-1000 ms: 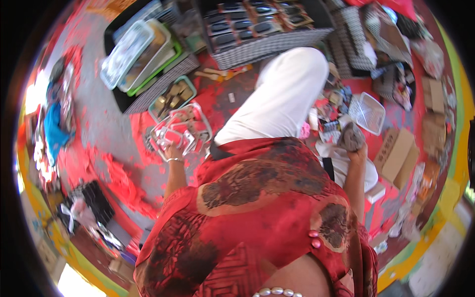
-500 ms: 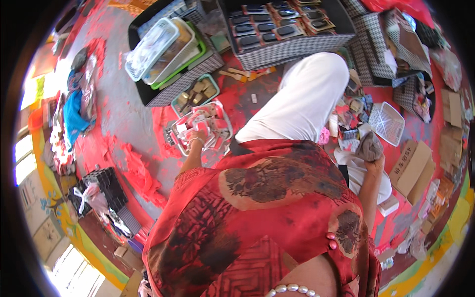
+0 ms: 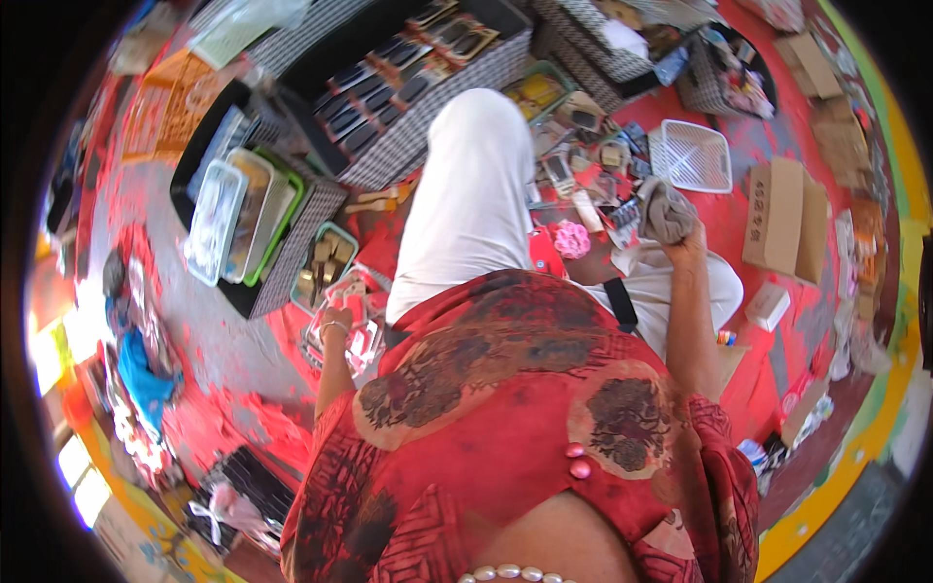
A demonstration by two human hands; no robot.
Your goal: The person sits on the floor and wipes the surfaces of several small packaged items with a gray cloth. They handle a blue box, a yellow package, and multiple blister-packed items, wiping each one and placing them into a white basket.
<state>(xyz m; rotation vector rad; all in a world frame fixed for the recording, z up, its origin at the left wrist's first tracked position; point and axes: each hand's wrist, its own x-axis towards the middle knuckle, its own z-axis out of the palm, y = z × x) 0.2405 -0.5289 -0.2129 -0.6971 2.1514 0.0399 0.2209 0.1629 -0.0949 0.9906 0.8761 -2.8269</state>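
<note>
My left hand [image 3: 337, 318], with a bracelet at its wrist, reaches into a basket of red-and-white packaged items [image 3: 362, 335] beside my raised knee. Its fingers are lost among the packages, so I cannot tell whether they grip one. On the other side, my right hand [image 3: 690, 240] is closed on a crumpled grey-brown cloth [image 3: 667, 210], held just beyond my folded leg. Beyond the cloth, a white plastic basket [image 3: 692, 158] stands on the floor.
A small tray of brownish blocks [image 3: 324, 264] adjoins the left basket. Stacked plastic baskets [image 3: 216, 223] sit in a dark bin. A patterned box [image 3: 442, 115] holds rows of carded dark items. An open cardboard box [image 3: 789, 222] and a small white box [image 3: 769, 306] lie right.
The view has swung to the right, so the surroundings appear shifted left. My right hand still holds the cloth, and my left hand remains at the basket of packages.
</note>
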